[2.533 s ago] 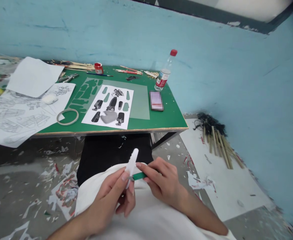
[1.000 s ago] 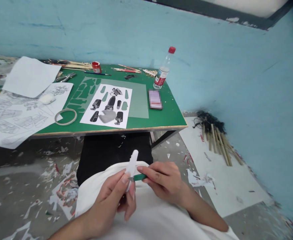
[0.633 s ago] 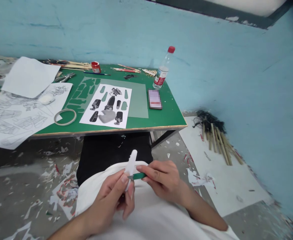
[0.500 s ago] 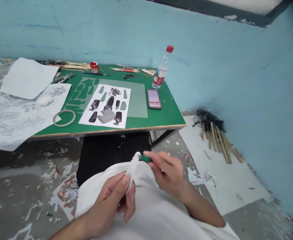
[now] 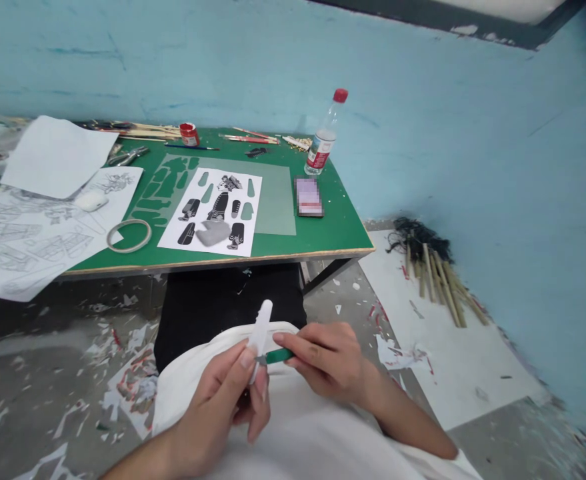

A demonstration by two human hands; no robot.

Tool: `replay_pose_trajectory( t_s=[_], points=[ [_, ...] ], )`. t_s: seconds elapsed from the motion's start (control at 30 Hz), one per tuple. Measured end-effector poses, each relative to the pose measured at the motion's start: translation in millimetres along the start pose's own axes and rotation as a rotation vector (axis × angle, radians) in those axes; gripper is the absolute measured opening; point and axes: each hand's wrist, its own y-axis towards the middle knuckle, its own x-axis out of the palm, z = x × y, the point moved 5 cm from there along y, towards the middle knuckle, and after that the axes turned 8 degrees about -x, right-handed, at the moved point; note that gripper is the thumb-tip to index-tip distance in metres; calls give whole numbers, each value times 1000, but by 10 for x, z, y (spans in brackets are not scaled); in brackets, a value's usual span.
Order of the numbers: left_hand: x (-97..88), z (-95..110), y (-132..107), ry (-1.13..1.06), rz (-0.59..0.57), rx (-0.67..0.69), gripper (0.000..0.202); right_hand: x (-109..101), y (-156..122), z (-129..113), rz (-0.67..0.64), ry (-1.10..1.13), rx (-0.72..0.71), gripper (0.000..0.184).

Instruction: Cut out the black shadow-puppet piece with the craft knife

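Note:
Low in the view, over my lap, my left hand (image 5: 227, 393) pinches a long white translucent cut-out piece (image 5: 261, 327) upright between thumb and fingers. My right hand (image 5: 327, 363) is closed on a small green-handled tool (image 5: 279, 356) whose tip meets the lower part of the white piece. Both hands sit above my white shirt.
A green table (image 5: 323, 237) stands ahead with a printed sheet of black figure parts (image 5: 213, 210), a tape ring (image 5: 129, 235), a phone (image 5: 308, 197), a water bottle (image 5: 325, 133), a red paint jar (image 5: 189, 133) and drawing sheets (image 5: 27, 227). Bamboo sticks (image 5: 440, 280) lie on the floor at right among paper scraps.
Half a second ago my right hand had lifted the green tool up to the tip of the white piece; now it is back down at the piece's lower part. My left hand barely moved.

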Motion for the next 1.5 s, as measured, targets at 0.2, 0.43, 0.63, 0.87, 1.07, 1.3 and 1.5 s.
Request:
replay_pose_trajectory(
  t_s=[0.2, 0.43, 0.63, 0.87, 1.07, 1.3, 1.5],
  points=[
    [-2, 18, 17, 17, -8, 1, 57, 0, -31, 21, -6, -5, 19, 25],
    [-24, -13, 26, -10, 11, 6, 56, 6, -40, 19, -1, -21, 36, 27],
    [-38, -12, 25, -7, 6, 34, 55, 4, -36, 2, 3, -23, 41, 26],
    [56, -3, 1, 15, -76, 9, 54, -61, -1, 178, 57, -155, 181, 28],
    [81, 1, -18, 10, -85, 38, 53, -241, -22, 272, 198, -163, 288, 29],
    [52, -6, -33, -7, -77, 13, 53, -44, -15, -27, -1, -4, 1, 28],
    [26, 24, -44, -40, -33, 36, 54, -9, 13, 5, 15, 20, -7, 28]
  ],
)
